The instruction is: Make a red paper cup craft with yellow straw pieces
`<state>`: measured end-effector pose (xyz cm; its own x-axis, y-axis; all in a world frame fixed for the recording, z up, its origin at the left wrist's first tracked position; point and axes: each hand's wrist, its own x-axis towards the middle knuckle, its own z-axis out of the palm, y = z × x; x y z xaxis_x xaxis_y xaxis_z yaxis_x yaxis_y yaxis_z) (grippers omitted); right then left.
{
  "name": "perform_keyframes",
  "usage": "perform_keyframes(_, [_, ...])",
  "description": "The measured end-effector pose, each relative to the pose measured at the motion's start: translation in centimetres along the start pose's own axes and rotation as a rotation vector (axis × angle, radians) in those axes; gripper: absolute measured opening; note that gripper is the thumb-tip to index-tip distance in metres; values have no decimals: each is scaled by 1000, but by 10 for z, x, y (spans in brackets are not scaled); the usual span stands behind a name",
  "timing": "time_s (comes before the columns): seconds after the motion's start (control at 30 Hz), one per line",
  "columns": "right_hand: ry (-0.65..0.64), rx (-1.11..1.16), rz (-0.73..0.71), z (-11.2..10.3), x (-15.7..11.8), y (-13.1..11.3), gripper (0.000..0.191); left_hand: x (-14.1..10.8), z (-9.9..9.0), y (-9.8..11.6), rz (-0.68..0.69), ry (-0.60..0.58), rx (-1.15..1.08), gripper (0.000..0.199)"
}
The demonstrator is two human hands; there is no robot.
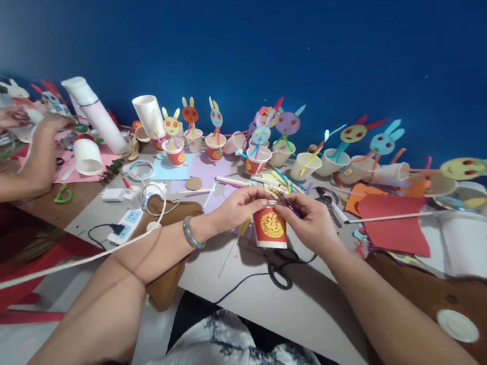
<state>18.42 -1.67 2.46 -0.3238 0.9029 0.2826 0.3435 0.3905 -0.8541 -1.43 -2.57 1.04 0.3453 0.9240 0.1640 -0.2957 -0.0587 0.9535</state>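
Note:
A red paper cup (270, 229) with a gold round pattern stands on the table in front of me. My left hand (249, 206) is closed at the cup's rim, thumb and fingers pinched together there. On the other side, my right hand (310, 216) is closed round a narrow dark tool (287, 203), which looks like small scissors; its tip reaches the cup's rim. What lies exactly between the fingertips is partly hidden. Behind the hands are loose coloured strips and pens (243, 180).
Several paper cups with rabbit figures (175, 152) line the blue wall. A power strip (127, 225) and white cables lie left; a black cable (279, 276) loops nearby. Red paper (394, 225) lies right. Another person's arms (32, 161) work at far left.

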Motion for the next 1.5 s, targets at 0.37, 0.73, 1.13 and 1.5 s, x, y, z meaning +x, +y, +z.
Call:
perform_keyframes(0.37, [-80, -194, -194, -7, -5, 3, 10, -8, 6, 7, -83, -50, 248, 35])
perform_keyframes(0.73, [-107, -303, -296, -4, -11, 15, 11, -11, 5, 4, -180, -69, 472, 13])
perform_keyframes(1.13, [149, -91, -67, 9, -11, 35, 9, -8, 0, 3, -173, 149, 417, 22])
perform_keyframes(1.5, [88, 68, 66, 16, -7, 47, 54, -6, -2, 9, 11, 282, 379, 25])
